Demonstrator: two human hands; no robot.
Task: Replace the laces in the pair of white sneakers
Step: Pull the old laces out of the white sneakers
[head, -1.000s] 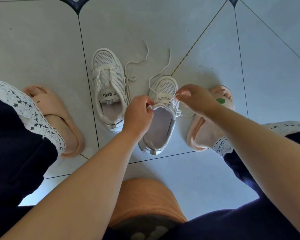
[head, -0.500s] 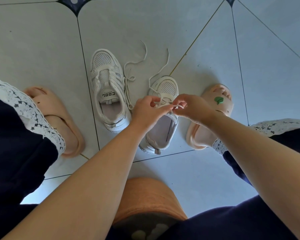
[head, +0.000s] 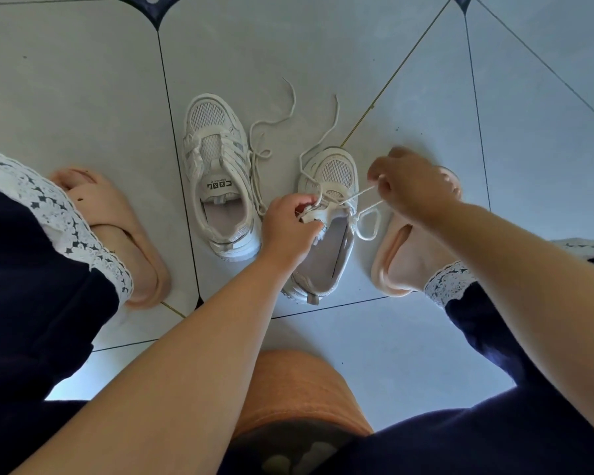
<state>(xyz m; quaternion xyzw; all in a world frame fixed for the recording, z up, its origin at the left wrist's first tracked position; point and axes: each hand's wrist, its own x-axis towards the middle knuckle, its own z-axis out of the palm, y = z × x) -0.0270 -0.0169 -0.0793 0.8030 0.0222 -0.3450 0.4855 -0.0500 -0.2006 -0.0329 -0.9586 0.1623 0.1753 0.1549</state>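
My left hand (head: 290, 224) grips the sneaker (head: 336, 169) at its tongue, heel at the near edge of the floor tile (head: 323, 46) and toe away from me, while my right hand (head: 408, 181), just beside the toe, pinches the lace (head: 357, 195) drawn rightward across that long axis

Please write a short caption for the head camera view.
Right hand holds a lace taut from one white sneaker, gripped by the left hand.

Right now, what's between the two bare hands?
Head view: a thin white lace, pinched by the right hand, crosses the white mesh sneaker the left hand holds.
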